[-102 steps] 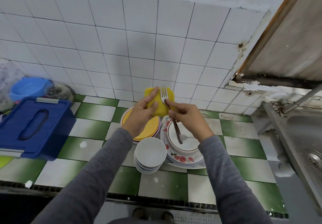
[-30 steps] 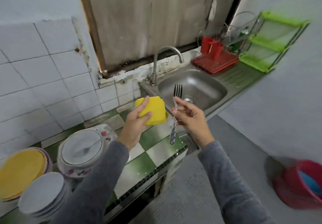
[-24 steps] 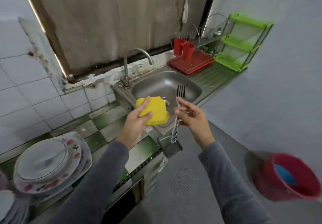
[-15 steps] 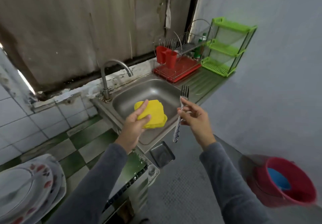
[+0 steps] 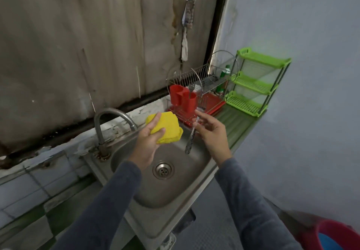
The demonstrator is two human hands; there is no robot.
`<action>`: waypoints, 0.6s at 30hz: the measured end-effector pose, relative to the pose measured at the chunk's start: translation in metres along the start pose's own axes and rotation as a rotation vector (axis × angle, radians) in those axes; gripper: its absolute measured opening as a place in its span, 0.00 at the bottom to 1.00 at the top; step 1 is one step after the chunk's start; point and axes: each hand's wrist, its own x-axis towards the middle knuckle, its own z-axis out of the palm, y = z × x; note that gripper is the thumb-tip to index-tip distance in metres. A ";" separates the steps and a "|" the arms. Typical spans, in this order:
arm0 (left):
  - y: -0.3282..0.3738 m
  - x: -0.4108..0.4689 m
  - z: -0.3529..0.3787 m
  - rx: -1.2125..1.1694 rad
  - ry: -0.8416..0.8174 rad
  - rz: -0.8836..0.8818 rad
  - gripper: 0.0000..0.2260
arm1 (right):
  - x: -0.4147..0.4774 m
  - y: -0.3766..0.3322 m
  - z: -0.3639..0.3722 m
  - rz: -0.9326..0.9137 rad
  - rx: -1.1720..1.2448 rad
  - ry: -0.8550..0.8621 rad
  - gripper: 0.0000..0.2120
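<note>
My left hand (image 5: 146,143) grips a yellow sponge (image 5: 168,128) over the steel sink (image 5: 175,191). My right hand (image 5: 211,133) pinches a fork (image 5: 191,133) upright, tines up, its patterned handle hanging down over the basin. The tines reach up in front of the red cutlery cups (image 5: 182,97). Both hands hover above the basin, a little apart from each other.
A curved tap (image 5: 109,121) stands at the sink's back left. A wire dish rack on a red tray (image 5: 211,103) and a green three-tier shelf (image 5: 255,88) stand at the back right. A red bucket (image 5: 335,236) sits on the floor, bottom right. The tiled counter (image 5: 29,201) lies left.
The view has swung right, from the stacked plates on the tiled counter to the sink. Both hands, still holding sponge and fork, have moved over the basin.
</note>
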 end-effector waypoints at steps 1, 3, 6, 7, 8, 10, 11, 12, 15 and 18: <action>0.004 0.010 0.003 -0.005 0.012 0.011 0.25 | 0.013 0.000 0.002 -0.012 0.012 0.001 0.19; 0.013 0.032 0.009 -0.023 0.039 0.033 0.25 | 0.042 -0.002 0.008 -0.044 0.038 -0.007 0.19; 0.024 0.062 0.013 -0.030 0.084 0.059 0.25 | 0.082 -0.005 0.020 -0.070 0.052 -0.015 0.19; 0.027 0.073 0.013 -0.026 0.100 0.071 0.25 | 0.095 -0.006 0.025 -0.087 0.055 -0.015 0.19; 0.031 0.084 0.013 -0.023 0.118 0.080 0.25 | 0.108 -0.006 0.030 -0.100 0.060 -0.017 0.19; 0.038 0.103 0.012 -0.025 0.150 0.098 0.25 | 0.134 -0.006 0.042 -0.115 0.080 -0.036 0.20; 0.041 0.111 0.014 -0.028 0.170 0.106 0.25 | 0.145 -0.006 0.048 -0.124 0.088 -0.050 0.19; 0.045 0.118 0.015 -0.031 0.194 0.117 0.26 | 0.157 -0.005 0.054 -0.136 0.091 -0.059 0.19; 0.053 0.138 0.021 -0.042 0.267 0.146 0.26 | 0.190 -0.002 0.069 -0.163 0.107 -0.032 0.19; 0.056 0.154 0.024 -0.059 0.321 0.156 0.26 | 0.219 0.002 0.081 -0.144 0.121 0.037 0.19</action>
